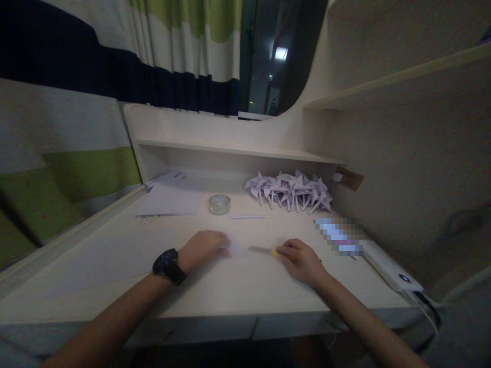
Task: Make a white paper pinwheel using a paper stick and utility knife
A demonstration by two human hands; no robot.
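My left hand [205,249], with a black watch on its wrist, has its fingers closed on the edge of a small piece of white paper [240,249] on the desk. To the right, my right hand [299,259] grips a knife [263,250] with a grey blade and a yellow part near the blade's base. Its blade points left towards the paper; motion blurs it, and my fingers hide most of the handle. A clear roll of tape [220,204] and a thin white paper stick [247,217] lie beyond my hands.
Several white paper pinwheels [289,189] are heaped at the back right. At the left are a stack of white paper [169,197] and a large sheet [103,260]. A blurred-out phone [337,237] and a white power strip [391,266] with cables lie at the right.
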